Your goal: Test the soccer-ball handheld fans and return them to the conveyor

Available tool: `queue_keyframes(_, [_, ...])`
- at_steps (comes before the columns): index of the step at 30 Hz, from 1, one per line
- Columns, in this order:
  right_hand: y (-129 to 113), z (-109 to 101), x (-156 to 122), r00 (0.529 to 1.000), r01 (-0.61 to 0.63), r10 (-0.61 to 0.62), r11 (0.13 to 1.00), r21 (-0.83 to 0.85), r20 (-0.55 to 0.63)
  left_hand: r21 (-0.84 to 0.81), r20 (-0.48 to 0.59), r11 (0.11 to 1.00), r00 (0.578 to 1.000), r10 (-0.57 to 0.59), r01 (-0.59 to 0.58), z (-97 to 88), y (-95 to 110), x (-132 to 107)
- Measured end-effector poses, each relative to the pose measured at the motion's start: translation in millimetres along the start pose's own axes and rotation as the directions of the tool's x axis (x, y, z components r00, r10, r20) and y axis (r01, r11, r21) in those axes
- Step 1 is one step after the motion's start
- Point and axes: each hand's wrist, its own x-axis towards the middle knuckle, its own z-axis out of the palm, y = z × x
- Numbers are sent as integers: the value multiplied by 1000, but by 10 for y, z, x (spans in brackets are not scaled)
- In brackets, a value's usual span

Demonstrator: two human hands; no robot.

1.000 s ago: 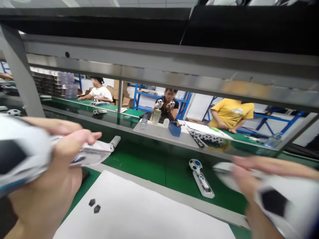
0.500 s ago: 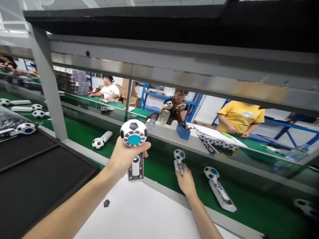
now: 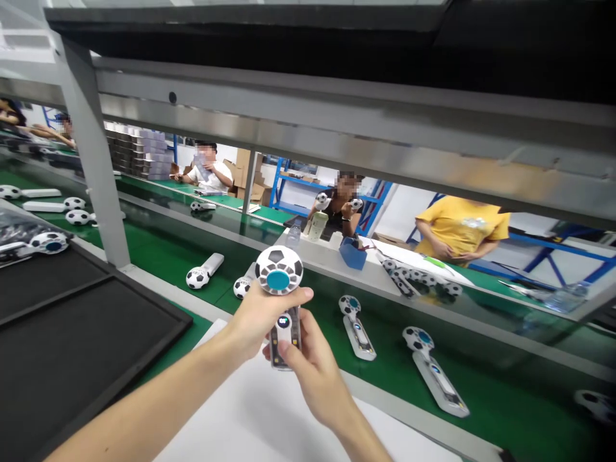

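Observation:
My left hand point(image 3: 253, 314) is closed around the neck of a football-patterned handheld fan point(image 3: 279, 269), its round head facing me with a teal disc. A small lit display shows on the see-through handle. Lower down, my right hand point(image 3: 317, 372) grips the same handle, thumb on its front; its other fingers are partly hidden behind. To the right, a similar fan point(image 3: 357, 330) lies on the green belt point(image 3: 385, 378), with another fan point(image 3: 436, 372) beyond it. White sheeting point(image 3: 250, 410) covers the surface beneath my hands.
Black trays point(image 3: 86, 346) lie at the left beside a grey post point(image 3: 94, 154). More fans point(image 3: 205, 271) rest on the belt. A shelf beam point(image 3: 308, 122) crosses overhead. Across the belt are a blue box point(image 3: 353, 253), a bottle point(image 3: 293, 234) and several people, one in a yellow shirt point(image 3: 462, 224).
My right hand has released the fan on the belt and moved left onto the handle of the held one. My left hand and its fan have shifted slightly right and down.

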Motion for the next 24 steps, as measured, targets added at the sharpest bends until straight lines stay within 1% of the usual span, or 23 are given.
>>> queue_keyframes(2, [10,-85,22,998,38,-41,997,-73,-43,57,82,998,996,32,-36,-40,29,1])
queue_keyframes(3, [6,-131,33,996,55,-62,993,-103,-61,88,149,995,988,38,-51,-69,52,8])
queue_keyframes(4, [-4,-174,43,994,68,-77,990,-121,-76,114,232,991,972,43,-71,-105,75,23])
queue_keyframes(5, [-18,-213,51,992,75,-86,990,-122,-90,143,319,984,946,54,-105,-145,93,50])
queue_keyframes(6, [-37,-249,56,990,79,-91,990,-113,-106,205,382,964,921,78,-167,-189,100,93])
queue_keyframes(7, [-61,-281,58,987,90,-102,991,-96,-127,296,415,923,903,107,-246,-238,91,154])
queue_keyframes(8, [-88,-311,57,981,109,-120,991,-78,-151,405,417,855,898,141,-323,-292,61,233])
queue_keyframes(9, [-118,-339,54,973,131,-140,990,-61,-184,529,386,762,906,176,-374,-353,8,328])
queue_keyframes(10, [-151,-365,49,963,152,-159,987,-49,-219,648,328,661,922,206,-378,-423,-68,434])
queue_keyframes(11, [-185,-389,41,951,170,-175,985,-41,-254,721,264,601,938,223,-346,-500,-163,545])
queue_keyframes(13, [-249,-429,20,932,198,-196,980,-25,-305,835,151,486,957,249,-258,-671,-390,755])
queue_keyframes(14, [-276,-444,9,922,212,-207,977,-22,-326,877,116,426,959,259,-222,-759,-510,844])
queue_keyframes(16, [-315,-462,-12,900,260,-254,965,-33,-355,927,106,329,967,230,-180,-918,-728,975])
queue_keyframes(18, [-334,-464,-26,881,304,-302,951,-53,-364,949,130,264,975,178,-175,-1033,-889,1047])
queue_keyframes(20, [-338,-455,-31,875,328,-328,943,-61,-358,956,159,221,975,154,-191,-1093,-979,1071])
queue_keyframes(22, [-333,-438,-29,875,332,-331,942,-60,-354,958,178,194,969,169,-210,-1103,-1002,1062])
queue_keyframes(24, [-324,-422,-23,881,321,-321,945,-58,-347,958,180,188,963,201,-218,-1076,-966,1035])
